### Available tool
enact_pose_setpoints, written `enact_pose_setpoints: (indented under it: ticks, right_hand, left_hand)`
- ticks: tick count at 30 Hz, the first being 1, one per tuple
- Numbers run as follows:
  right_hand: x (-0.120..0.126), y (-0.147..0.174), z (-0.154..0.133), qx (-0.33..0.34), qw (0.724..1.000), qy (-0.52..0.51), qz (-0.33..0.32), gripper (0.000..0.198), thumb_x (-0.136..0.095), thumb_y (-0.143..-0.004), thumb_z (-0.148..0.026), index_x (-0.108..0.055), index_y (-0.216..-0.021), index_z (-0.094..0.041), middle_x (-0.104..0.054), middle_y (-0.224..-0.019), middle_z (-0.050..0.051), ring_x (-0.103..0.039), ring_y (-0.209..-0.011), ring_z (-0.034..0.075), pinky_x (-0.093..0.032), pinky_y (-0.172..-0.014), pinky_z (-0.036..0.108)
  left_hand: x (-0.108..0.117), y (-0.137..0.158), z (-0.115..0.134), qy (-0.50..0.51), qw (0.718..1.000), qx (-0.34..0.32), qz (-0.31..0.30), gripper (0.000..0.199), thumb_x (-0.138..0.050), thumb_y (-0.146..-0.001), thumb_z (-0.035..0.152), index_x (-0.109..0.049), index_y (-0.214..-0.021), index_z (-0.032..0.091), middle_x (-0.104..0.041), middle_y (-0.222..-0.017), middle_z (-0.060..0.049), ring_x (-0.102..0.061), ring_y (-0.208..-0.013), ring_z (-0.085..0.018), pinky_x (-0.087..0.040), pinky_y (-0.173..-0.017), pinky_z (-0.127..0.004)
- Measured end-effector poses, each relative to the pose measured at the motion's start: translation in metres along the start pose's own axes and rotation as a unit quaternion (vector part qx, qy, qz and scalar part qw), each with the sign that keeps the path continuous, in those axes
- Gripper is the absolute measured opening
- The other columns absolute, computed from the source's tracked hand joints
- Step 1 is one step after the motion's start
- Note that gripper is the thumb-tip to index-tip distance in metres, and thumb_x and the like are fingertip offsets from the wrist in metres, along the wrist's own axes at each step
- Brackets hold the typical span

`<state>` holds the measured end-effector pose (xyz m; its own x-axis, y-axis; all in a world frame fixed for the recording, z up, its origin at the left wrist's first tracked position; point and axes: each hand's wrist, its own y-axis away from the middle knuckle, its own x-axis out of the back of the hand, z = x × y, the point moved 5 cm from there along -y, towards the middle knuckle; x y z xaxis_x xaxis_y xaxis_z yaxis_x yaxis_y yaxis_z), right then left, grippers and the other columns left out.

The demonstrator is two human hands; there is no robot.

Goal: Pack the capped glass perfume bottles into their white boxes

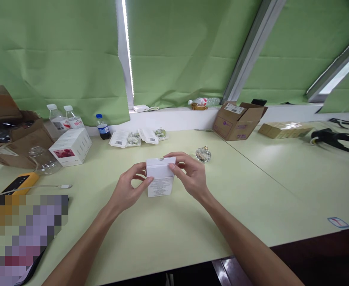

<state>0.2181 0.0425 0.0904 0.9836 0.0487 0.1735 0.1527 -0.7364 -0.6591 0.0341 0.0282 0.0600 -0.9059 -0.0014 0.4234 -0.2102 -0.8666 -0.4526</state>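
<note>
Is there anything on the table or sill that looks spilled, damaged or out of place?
Nothing looks spilled. On the sill, one bottle lies on its side, unlike the upright blue-capped bottle. The box between left hand and right hand shows no clear damage.

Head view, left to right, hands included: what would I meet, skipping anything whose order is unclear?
Yellow-edged device, larger white box, blue-capped bottle, left hand, smaller white box, right hand, brown carton, flat yellowish box, black strap-like item.

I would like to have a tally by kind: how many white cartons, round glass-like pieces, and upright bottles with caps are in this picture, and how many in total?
White cartons: 2
Round glass-like pieces: 3
Upright capped bottles: 3
Total: 8
</note>
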Motion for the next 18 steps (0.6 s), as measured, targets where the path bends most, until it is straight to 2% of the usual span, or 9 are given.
enact_pose_setpoints:
  ticks: [5, 13, 18]
  right_hand:
    - [-0.0017, -0.0006, 0.0013, 0.005, 1.0, 0.006, -0.025, 0.012, -0.058, -0.085, -0.024, -0.065, -0.077, -0.02, -0.065, -0.103, 0.007, -0.061, -0.086, 0.018, -0.049, -0.062, 0.031]
    - [-0.003, -0.0002, 0.0011, 0.004, 1.0, 0.01, -0.027, 0.01, -0.059, -0.085, -0.027, -0.067, -0.085, -0.021, -0.066, -0.099, 0.008, -0.062, -0.086, 0.019, -0.049, -0.059, 0.03]
    - [-0.0036, 0.0002, 0.0024, 0.004, 0.999, 0.016, -0.034, 0.011, -0.059, -0.084, -0.027, -0.068, -0.085, -0.021, -0.067, -0.096, 0.008, -0.062, -0.08, 0.018, -0.048, -0.057, 0.029]
  left_hand:
    - [0.0004, -0.0004, 0.0033, 0.007, 1.0, -0.003, 0.001, 0.041, -0.057, -0.085, 0.032, -0.049, -0.124, 0.026, -0.059, -0.119, -0.005, -0.061, -0.097, -0.017, -0.055, -0.078, -0.033]
    - [0.0011, -0.0001, 0.0014, -0.006, 1.0, 0.001, 0.004, 0.042, -0.056, -0.085, 0.036, -0.048, -0.125, 0.026, -0.061, -0.117, -0.005, -0.062, -0.095, -0.019, -0.056, -0.078, -0.036]
    - [0.0014, -0.0002, -0.0004, -0.015, 1.0, -0.008, 0.007, 0.035, -0.055, -0.086, 0.036, -0.054, -0.119, 0.026, -0.058, -0.123, -0.005, -0.062, -0.096, -0.019, -0.056, -0.077, -0.035]
